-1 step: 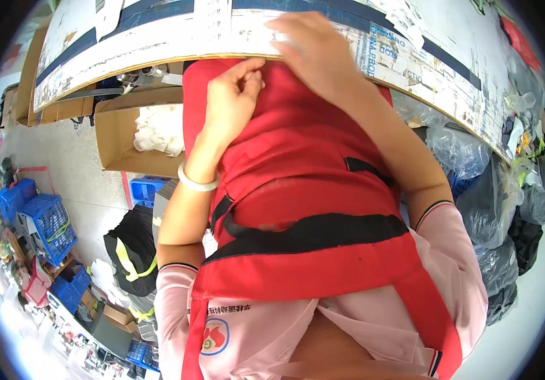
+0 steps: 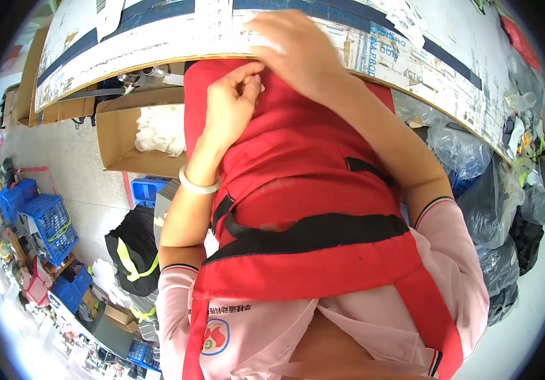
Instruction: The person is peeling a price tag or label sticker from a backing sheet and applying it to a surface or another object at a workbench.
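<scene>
The left hand (image 2: 231, 107) is curled narrow, fingertips pinching the top edge of a red garment with black bands (image 2: 297, 190), while the right hand (image 2: 301, 54), blurred, lies flat with fingers spread over that same edge where it meets the rim of the cardboard-topped table (image 2: 126, 47). The garment hangs from the table edge down toward the person's body, its long axis running away from the person, black bands lying across it. To the left stands an open cardboard box (image 2: 117, 142) holding white material, blue crates (image 2: 44, 221) farther out on the floor, and bulging plastic bags (image 2: 494, 196) crowd the right side, leaving little room there.
</scene>
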The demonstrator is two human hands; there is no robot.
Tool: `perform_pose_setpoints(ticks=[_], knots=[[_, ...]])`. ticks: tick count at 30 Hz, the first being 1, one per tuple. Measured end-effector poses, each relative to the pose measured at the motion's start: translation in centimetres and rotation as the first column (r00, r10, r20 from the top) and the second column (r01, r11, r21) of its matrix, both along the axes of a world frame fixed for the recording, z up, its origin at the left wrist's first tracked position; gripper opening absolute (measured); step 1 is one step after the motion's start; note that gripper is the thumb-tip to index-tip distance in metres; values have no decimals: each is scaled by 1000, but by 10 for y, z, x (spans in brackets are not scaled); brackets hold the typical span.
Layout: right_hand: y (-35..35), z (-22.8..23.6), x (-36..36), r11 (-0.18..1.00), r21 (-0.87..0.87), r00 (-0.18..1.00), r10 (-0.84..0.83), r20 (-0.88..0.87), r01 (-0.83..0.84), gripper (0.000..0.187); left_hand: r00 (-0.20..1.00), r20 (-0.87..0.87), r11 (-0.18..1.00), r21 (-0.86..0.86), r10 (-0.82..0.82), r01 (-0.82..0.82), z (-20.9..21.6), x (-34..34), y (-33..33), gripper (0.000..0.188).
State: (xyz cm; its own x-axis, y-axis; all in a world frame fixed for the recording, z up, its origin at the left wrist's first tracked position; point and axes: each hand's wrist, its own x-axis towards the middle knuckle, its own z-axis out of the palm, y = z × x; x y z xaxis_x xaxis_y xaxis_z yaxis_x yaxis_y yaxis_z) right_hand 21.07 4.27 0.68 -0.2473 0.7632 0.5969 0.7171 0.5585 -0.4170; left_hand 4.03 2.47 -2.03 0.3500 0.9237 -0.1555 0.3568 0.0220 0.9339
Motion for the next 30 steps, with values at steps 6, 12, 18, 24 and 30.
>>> perform_pose_setpoints(ticks=[6,12,18,24,30], knots=[[39,-30,-47,1000,-3,986,1,166,0,26,981,143,964,-251,129,-90,-8,-25,-17,21],[36,-31,-49,997,81,994,13,112,-22,14,898,350,921,-369,266,-129,-18,-52,-14,20],[31,-30,-45,995,1,988,102,113,-103,14,833,454,908,-399,317,-128,-21,-62,-6,19],[13,-17,-49,980,-29,980,196,29,-195,13,752,546,856,-515,369,-46,-6,-65,5,33],[29,-22,-57,996,75,999,53,0,-53,22,706,587,850,-526,396,-40,-10,-65,21,44]])
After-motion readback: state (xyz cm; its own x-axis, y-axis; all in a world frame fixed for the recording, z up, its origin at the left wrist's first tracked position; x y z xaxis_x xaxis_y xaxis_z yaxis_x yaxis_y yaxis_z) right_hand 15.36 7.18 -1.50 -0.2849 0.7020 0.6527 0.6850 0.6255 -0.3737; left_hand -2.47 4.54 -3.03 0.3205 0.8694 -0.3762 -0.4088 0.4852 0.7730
